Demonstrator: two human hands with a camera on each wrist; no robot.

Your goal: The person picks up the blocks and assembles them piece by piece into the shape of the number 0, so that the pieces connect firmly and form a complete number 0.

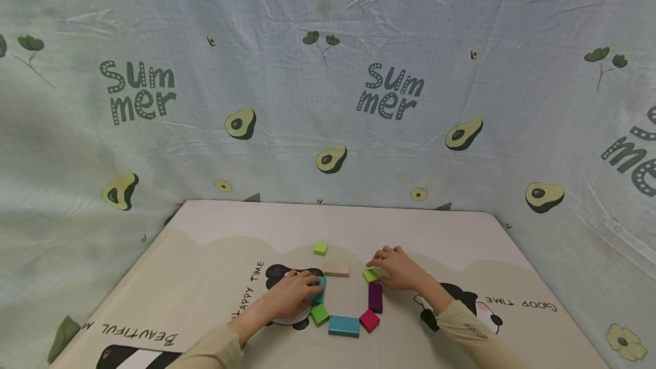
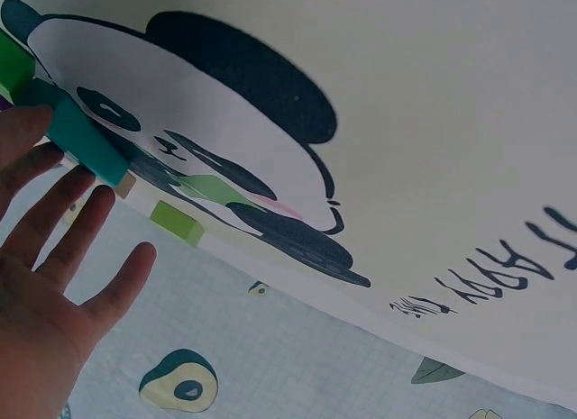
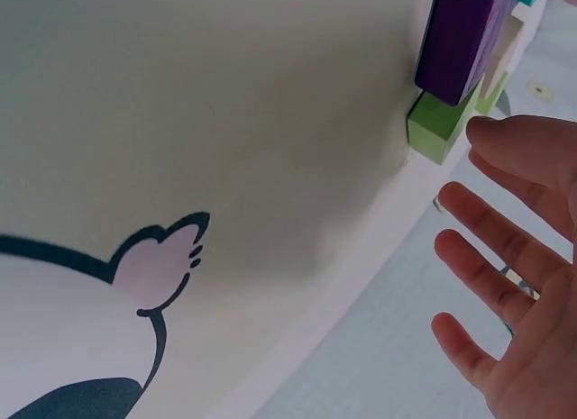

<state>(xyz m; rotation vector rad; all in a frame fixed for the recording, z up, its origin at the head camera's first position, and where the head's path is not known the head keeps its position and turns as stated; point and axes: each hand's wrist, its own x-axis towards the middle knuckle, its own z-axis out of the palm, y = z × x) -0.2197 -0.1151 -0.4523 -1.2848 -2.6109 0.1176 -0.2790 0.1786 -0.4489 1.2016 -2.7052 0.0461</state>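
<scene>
Several coloured blocks form an open ring on the table in the head view. My left hand (image 1: 291,296) lies at its left side, fingertips touching an upright-lying teal block (image 1: 320,291); the fingers look spread and fairly straight in the left wrist view. Near the ring's far right corner is my right hand (image 1: 398,268), thumb and index finger beside a lime green block (image 1: 370,275). The right wrist view shows its fingers loosely extended. A purple block (image 1: 375,298) touches that green one. Continuing round are a red block (image 1: 369,320), a blue block (image 1: 344,326) and a green block (image 1: 320,315).
At the far side lies a plain wooden block (image 1: 336,269), apart from the lime block. Another lime block (image 1: 320,249) sits beyond it. The pale table mat (image 1: 215,266) carries panda prints and lettering. A curtain (image 1: 287,73) with avocado prints hangs behind the table's far edge.
</scene>
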